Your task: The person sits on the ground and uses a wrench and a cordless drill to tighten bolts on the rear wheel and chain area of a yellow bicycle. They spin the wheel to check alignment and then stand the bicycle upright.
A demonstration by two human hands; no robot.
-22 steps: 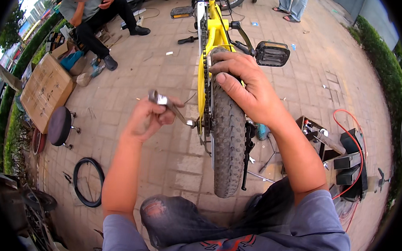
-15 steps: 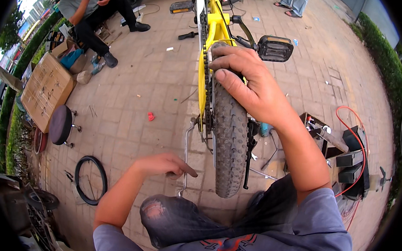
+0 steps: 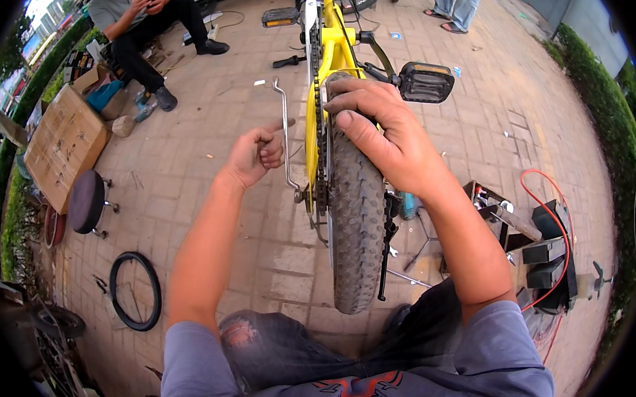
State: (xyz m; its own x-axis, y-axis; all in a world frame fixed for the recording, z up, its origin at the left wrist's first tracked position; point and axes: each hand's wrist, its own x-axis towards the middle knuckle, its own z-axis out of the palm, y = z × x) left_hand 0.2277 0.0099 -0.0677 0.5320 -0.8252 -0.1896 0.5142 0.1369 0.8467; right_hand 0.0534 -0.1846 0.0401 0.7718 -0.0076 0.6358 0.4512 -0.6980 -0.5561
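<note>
Your left hand (image 3: 257, 153) half-curls at the wrench (image 3: 285, 105), hold unclear, your right hand (image 3: 391, 136) rests part-open on the tire (image 3: 358, 237); crooked pushing could unseat the wrench

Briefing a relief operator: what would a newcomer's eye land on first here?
Probably the yellow bicycle frame at top centre, its knobby tyre running down the middle beneath the right hand. Next, the silver wrench left of it, beside the left hand. Then the orange hose looping at right.
</note>
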